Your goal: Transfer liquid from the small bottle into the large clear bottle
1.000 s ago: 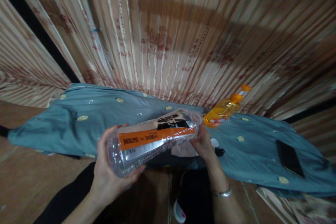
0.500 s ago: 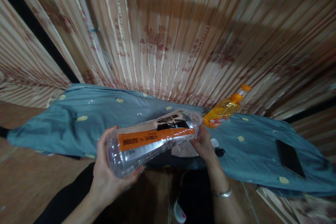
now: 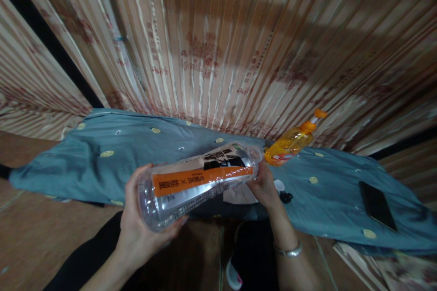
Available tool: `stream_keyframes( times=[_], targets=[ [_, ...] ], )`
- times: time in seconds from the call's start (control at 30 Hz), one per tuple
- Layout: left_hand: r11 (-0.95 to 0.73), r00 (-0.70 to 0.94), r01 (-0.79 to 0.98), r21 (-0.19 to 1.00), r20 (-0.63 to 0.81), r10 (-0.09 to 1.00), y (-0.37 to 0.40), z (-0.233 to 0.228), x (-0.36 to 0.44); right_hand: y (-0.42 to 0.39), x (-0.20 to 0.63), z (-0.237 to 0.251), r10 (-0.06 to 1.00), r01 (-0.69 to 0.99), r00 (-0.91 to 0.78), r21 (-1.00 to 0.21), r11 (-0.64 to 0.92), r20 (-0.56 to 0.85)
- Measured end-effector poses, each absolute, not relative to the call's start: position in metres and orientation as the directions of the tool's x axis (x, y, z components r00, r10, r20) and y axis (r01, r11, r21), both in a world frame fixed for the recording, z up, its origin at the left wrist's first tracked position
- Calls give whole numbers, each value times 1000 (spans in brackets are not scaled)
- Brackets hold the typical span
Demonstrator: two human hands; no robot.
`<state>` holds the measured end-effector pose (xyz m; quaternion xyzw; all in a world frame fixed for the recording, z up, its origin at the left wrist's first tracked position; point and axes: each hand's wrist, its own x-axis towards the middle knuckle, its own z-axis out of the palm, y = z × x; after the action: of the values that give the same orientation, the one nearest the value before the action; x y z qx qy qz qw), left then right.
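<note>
A clear plastic bottle (image 3: 201, 177) with a silver, white and orange label lies tilted in the air between my hands, its base to the left and its neck to the right. My left hand (image 3: 136, 218) wraps round the base end, thumb above and fingers beneath. At the neck end, my right hand (image 3: 264, 186) closes its fingers on the bottle; its fingertips are partly hidden behind it. Just beyond the right hand stands a pump bottle (image 3: 288, 145) of yellow-orange liquid. Beside the right wrist rest a white round item (image 3: 279, 185) and a small black object (image 3: 286, 197).
A blue-green cloth (image 3: 136, 145) with yellow motifs covers the low surface before me. A dark phone-like slab (image 3: 377, 204) lies on its right side. Pale fabric (image 3: 239, 194) shows under the bottle. A striped curtain (image 3: 218, 54) hangs behind.
The bottle and my left hand have shifted very slightly to the left. Both hands keep their hold, and the surrounding things stay where they were.
</note>
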<state>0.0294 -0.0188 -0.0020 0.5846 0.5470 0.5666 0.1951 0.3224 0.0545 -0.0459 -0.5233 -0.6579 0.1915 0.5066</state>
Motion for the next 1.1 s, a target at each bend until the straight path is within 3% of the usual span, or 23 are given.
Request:
stream_keyframes(
  times=[0.3,0.43,0.6,0.8,1.1],
  targets=[
    [-414,-119,486,770,527,841,-15,-7,21,56,323,-49,875,479,68,-785,393,479],
    [-386,-157,516,765,527,835,-14,-10,16,57,324,-51,877,464,70,-793,394,476],
    [-460,-45,561,689,580,813,-12,-11,10,56,325,-51,886,489,41,-783,385,462],
    [-316,-213,440,841,439,873,-18,-6,22,55,325,-50,884,497,63,-782,376,464],
    [-225,-270,369,902,335,903,-22,-3,26,55,325,-49,883,488,45,-781,389,467]
  ],
)
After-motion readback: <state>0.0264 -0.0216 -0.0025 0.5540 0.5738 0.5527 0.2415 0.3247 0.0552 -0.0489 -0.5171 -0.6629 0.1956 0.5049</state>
